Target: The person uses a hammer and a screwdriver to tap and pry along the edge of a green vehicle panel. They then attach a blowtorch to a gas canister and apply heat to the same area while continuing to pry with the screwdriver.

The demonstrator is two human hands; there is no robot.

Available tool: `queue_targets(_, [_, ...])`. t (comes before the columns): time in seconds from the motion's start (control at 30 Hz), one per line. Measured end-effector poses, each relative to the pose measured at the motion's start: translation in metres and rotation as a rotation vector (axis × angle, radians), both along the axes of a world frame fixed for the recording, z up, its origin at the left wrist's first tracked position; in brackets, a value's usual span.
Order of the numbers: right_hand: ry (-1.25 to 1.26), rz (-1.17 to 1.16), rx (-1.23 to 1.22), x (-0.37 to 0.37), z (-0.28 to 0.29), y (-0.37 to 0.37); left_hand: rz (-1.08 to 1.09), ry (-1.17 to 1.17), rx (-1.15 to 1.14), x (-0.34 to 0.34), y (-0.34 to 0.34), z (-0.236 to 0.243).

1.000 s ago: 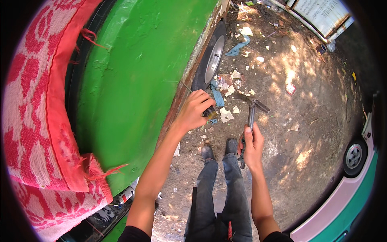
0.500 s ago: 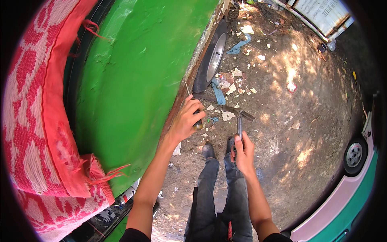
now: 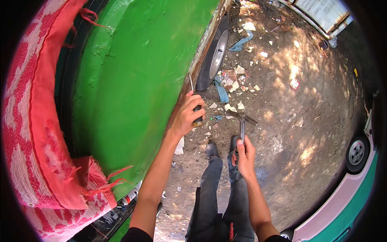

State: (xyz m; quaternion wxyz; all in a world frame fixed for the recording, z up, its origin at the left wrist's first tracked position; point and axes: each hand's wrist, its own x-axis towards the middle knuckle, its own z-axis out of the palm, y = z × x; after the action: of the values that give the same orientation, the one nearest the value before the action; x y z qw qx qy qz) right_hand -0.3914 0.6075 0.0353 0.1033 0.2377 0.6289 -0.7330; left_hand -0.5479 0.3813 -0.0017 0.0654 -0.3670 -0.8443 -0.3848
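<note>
My left hand point(image 3: 186, 115) is wrapped round the dark handle of a screwdriver point(image 3: 197, 114), whose thin metal shaft points up and away along the rusty lower edge point(image 3: 175, 109) of a green car panel point(image 3: 129, 80). Whether the tip touches that edge I cannot tell. To the right, clear of the panel, my right hand point(image 3: 244, 158) grips a metal hammer point(image 3: 242, 128) by its shaft. The hammer's long, narrow head is at the far end, over the littered ground.
A car wheel point(image 3: 217, 50) stands beyond my left hand, with pale flakes and blue cloth scraps point(image 3: 221, 88) beside it. A red and white towel point(image 3: 28, 121) drapes the car at left. Another car point(image 3: 334, 205) is at lower right, a rusty white panel point(image 3: 322, 14) at far right.
The view has shifted slightly. Both hands keep their holds on the screwdriver and hammer; the hammer appears a little lower and farther right in the picture.
</note>
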Motion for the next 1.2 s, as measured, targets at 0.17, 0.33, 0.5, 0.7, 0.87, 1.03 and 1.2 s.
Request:
queue_targets(0.17, [-0.019, 0.023, 0.014, 0.003, -0.002, -0.007, 0.078, 0.024, 0.085, -0.037, 0.021, 0.020])
queue_targets(0.33, [-0.001, -0.015, -0.024, 0.008, -0.004, -0.007, 0.081, 0.054, 0.020, -0.008, 0.020, 0.004])
queue_targets(0.5, [0.010, -0.022, -0.029, 0.012, -0.011, 0.001, 0.016, 0.015, -0.065, 0.008, -0.002, 0.005])
queue_targets(0.7, [0.009, -0.046, -0.037, 0.012, -0.013, 0.006, 0.031, -0.002, -0.004, -0.037, 0.016, 0.031])
queue_targets(0.87, [0.022, -0.041, -0.031, 0.015, -0.010, 0.013, -0.015, -0.036, -0.086, -0.004, 0.003, 0.018])
queue_targets(1.03, [0.011, -0.065, -0.028, 0.016, -0.021, 0.010, -0.048, -0.015, -0.146, -0.017, -0.001, 0.022])
queue_targets(1.2, [0.004, -0.067, -0.023, 0.016, -0.018, 0.004, 0.032, -0.035, -0.092, -0.036, 0.014, 0.037])
